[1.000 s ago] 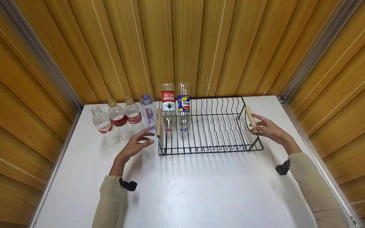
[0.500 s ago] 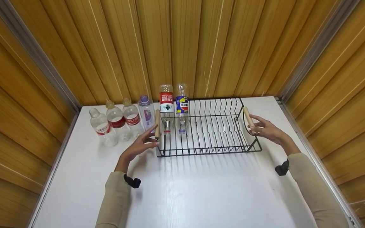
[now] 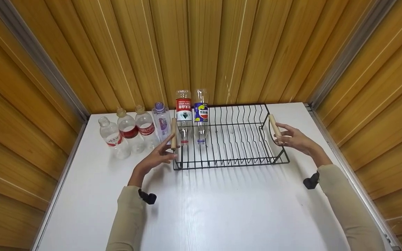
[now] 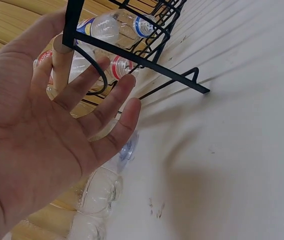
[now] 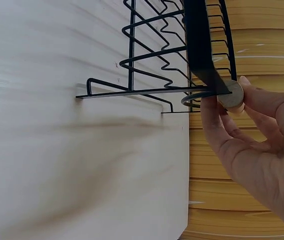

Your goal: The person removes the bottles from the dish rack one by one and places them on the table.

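Observation:
A black wire dish rack (image 3: 236,166) stands on the table with a wooden handle at each end. My left hand (image 3: 155,157) is at the left handle (image 3: 173,130), its fingers mostly straight and spread; in the left wrist view, the fingers (image 4: 124,122) reach past the handle and under the frame. At the other end, my right hand (image 3: 298,142) pinches the right handle (image 3: 273,123) between thumb and fingers, as the right wrist view shows. Two plastic bottles lie neck-down in the rack's left slots: one red-labelled (image 3: 184,106), one blue-labelled (image 3: 201,113).
Left of the rack, several capless plastic bottles stand in a row, among them a purple-necked bottle (image 3: 162,120) close to the left handle and a red-labelled bottle (image 3: 113,139) at the far end. Yellow wood-look panels (image 3: 204,45) rise right behind the white table (image 3: 229,212).
My left hand has moved right and reached the rack's left handle. The right hand stays at its handle. The view has shifted slightly; the rack and bottles keep their places.

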### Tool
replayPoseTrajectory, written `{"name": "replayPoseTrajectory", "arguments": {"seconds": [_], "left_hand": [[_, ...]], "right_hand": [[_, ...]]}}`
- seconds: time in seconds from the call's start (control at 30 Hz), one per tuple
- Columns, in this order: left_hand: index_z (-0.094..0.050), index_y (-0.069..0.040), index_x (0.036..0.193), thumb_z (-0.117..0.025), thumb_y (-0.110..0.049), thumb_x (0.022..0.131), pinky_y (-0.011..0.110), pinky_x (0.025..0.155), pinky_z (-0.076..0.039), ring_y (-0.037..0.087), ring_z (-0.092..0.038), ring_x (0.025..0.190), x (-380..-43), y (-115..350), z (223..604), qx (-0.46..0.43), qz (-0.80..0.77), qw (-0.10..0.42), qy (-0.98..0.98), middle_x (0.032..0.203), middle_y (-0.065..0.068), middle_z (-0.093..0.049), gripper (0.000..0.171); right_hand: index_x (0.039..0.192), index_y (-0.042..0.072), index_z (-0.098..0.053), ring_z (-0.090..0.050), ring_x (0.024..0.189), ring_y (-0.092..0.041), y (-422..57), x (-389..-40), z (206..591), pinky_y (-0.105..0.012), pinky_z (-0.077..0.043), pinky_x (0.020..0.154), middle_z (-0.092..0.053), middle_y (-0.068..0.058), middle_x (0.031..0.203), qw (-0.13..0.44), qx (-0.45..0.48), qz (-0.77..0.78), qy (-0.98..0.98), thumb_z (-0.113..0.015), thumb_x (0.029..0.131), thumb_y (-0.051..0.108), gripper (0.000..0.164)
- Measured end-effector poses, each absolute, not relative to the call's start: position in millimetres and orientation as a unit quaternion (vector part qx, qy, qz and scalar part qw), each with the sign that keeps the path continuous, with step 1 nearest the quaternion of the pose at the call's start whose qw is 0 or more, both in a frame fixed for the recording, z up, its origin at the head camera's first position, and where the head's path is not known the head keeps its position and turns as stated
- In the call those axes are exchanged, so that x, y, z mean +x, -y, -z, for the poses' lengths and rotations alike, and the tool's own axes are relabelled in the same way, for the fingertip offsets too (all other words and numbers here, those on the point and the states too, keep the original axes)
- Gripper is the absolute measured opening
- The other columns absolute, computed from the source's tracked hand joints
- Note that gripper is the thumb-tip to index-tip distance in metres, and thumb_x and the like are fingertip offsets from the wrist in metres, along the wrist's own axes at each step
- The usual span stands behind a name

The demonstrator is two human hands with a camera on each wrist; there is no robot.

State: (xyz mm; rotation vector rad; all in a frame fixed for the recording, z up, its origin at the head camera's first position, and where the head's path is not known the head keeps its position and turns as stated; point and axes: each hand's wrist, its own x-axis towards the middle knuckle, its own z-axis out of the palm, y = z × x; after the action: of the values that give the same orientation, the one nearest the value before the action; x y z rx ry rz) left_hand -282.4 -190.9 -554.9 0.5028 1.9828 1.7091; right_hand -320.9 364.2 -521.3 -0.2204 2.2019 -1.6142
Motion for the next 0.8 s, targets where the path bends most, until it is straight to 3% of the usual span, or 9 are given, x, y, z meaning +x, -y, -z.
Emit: {"name": "replayPoseTrajectory", "arguments": {"seconds": [0.17, 0.37, 0.6, 0.8], "left_hand": [[-0.009, -0.031, 0.153, -0.065, -0.014, 0.09, 0.068, 0.095, -0.037, 0.043, -0.05, 0.122, -287, 193, 569, 0.16, -0.629, 0.217, -0.729, 0.149, 0.02, -0.036, 0.086], [-0.01, -0.038, 0.152, -0.063, -0.016, 0.091, 0.065, 0.096, -0.039, 0.04, -0.049, 0.124, -289, 190, 578, 0.155, -0.623, 0.211, -0.737, 0.15, 0.015, -0.036, 0.084], [0.0, -0.027, 0.154, -0.063, -0.012, 0.091, 0.069, 0.097, -0.035, 0.042, -0.045, 0.127, -286, 190, 562, 0.164, -0.628, 0.243, -0.721, 0.153, 0.026, -0.02, 0.089], [0.005, -0.02, 0.153, -0.059, -0.011, 0.093, 0.066, 0.098, -0.037, 0.036, -0.049, 0.124, -280, 190, 546, 0.185, -0.607, 0.252, -0.731, 0.152, 0.03, -0.018, 0.088]], "right_hand": [[0.151, 0.004, -0.018, -0.054, 0.109, -0.029, -363, -326, 512, -0.031, -0.052, 0.089, -0.03, -0.037, 0.137, 0.205, -0.099, 0.55, -0.804, -0.057, 0.094, 0.005, 0.069], [0.145, -0.006, -0.028, -0.048, 0.116, -0.042, -358, -334, 494, -0.04, -0.05, 0.094, -0.033, -0.039, 0.136, 0.169, -0.105, 0.486, -0.851, -0.061, 0.092, 0.009, 0.064], [0.142, -0.004, -0.035, -0.044, 0.121, -0.044, -331, -357, 476, -0.055, -0.041, 0.101, -0.04, -0.034, 0.135, 0.11, -0.089, 0.466, -0.874, -0.058, 0.095, 0.022, 0.059], [0.137, -0.001, -0.044, -0.056, 0.108, -0.036, -287, -373, 469, -0.049, -0.051, 0.09, -0.052, -0.03, 0.126, 0.098, -0.106, 0.439, -0.887, -0.058, 0.095, 0.019, 0.049]]}}
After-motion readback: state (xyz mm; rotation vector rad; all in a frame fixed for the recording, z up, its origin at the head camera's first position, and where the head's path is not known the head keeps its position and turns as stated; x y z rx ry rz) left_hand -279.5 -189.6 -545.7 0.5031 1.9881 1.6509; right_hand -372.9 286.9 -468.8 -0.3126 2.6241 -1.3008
